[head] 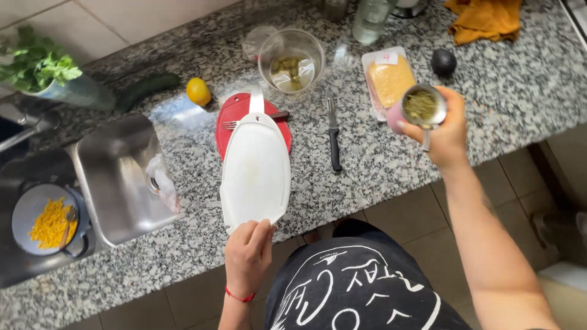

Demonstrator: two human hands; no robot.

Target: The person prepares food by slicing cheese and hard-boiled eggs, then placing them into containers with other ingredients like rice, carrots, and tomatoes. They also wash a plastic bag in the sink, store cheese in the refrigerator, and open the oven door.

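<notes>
While left hand (247, 253) pinches white board's (255, 171) near edge, right hand (445, 131) grips open tin (420, 107)

The orange cloth (485, 18) is cut off at the top edge; faucet (24, 129) at left.

Speckled granite counter (379, 165) carries a knife (333, 135), lemon (198, 91) and avocado (443, 62).
</notes>
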